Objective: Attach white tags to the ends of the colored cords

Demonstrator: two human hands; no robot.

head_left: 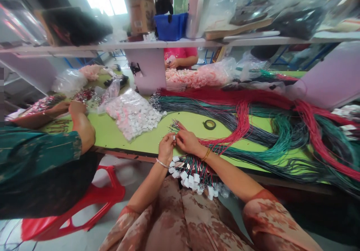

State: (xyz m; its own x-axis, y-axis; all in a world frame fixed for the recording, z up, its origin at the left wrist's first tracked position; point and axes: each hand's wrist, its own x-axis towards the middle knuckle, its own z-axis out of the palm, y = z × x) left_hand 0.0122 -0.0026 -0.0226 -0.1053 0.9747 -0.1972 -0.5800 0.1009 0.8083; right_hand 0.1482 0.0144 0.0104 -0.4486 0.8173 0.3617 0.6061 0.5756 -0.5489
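My left hand point(165, 147) pinches a small white connector housing point(174, 137) at the table's front edge. My right hand point(188, 142) meets it there, its fingers closed close to the housing; what they grip is too small to make out. Just behind my hands lie the loose terminal ends of red wires point(179, 124). Below my wrists, wires with white connectors point(192, 180) on their ends hang over the edge near my lap. Bundles of red wires point(243, 121), green wires point(284, 131) and black wires point(261, 136) stretch across the table to the right.
A clear bag of white connectors point(135, 114) lies left of centre. A roll of black tape point(209, 124) rests on the green tabletop point(104, 131). At left, a co-worker's hands point(75, 108) work near a red stool point(109, 191). Another person sits opposite, below the shelf point(112, 47).
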